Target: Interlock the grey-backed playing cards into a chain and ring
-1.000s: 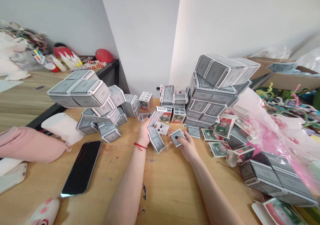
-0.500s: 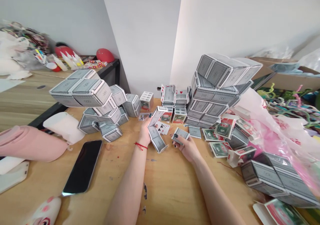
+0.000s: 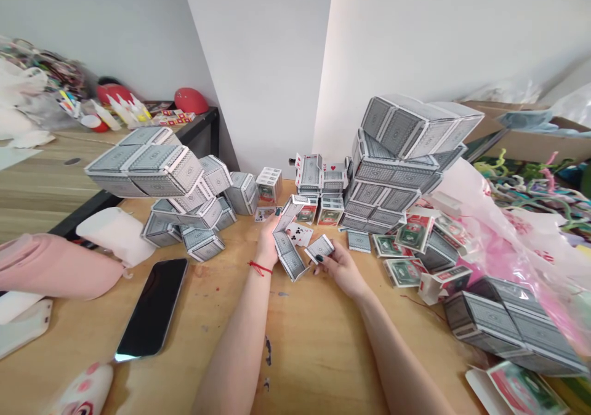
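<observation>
Your left hand (image 3: pixel 266 247) closes its fingers round a folded strip of playing cards (image 3: pixel 287 252) at mid-counter (image 3: pixel 305 341). Your right hand (image 3: pixel 342 268) pinches a small card block (image 3: pixel 319 248) just right of it.

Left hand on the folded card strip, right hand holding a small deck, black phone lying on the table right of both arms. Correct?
Not quite: in the head view the black phone lies on the table left of both arms, not right. The rest holds: left hand on the folded card strip, right hand holding a small deck.
</observation>
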### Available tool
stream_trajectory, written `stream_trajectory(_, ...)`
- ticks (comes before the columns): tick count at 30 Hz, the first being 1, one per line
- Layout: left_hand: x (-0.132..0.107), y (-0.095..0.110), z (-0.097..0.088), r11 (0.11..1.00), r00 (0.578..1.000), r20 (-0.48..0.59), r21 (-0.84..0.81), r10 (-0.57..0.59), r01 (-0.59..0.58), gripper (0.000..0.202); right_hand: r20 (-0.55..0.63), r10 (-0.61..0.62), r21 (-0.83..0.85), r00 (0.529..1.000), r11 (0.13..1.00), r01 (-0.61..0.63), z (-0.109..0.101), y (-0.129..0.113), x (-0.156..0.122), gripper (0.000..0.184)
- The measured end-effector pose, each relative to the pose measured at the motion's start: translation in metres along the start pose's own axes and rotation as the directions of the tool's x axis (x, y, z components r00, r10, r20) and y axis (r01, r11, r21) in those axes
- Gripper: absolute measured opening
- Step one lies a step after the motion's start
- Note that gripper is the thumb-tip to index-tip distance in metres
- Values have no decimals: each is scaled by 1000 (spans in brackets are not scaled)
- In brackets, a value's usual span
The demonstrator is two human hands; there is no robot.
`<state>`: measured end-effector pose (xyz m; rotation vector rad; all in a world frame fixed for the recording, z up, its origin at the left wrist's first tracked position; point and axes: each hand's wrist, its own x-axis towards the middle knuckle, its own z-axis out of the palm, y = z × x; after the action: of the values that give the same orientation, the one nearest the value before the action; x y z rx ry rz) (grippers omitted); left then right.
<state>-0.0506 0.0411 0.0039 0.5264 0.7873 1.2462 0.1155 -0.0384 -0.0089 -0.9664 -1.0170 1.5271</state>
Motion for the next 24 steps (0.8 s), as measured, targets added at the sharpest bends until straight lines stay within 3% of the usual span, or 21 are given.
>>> stream_trajectory(8, 1, -2, -2, 1000, 999, 41, -5, 14, -14, 31, -7, -57, -25, 998, 998, 57, 4, -3, 0, 45)
stream_trajectory(14, -1, 0, 2, 1000, 1000, 15, -11, 15, -15, 31, 2, -23, 63, 1000, 998, 23, 4, -4, 0, 22)
stream_trajectory(18, -2, 1, 3, 1000, 999, 25, -7, 29, -29, 32, -50, 3, 148, 999, 989, 4, 4, -2, 2, 23)
stream_trajectory(24, -3, 1, 2, 1000, 999, 39, 4, 29, -29, 34, -99, -17, 129, 995, 991, 29, 6, -1, 2, 20)
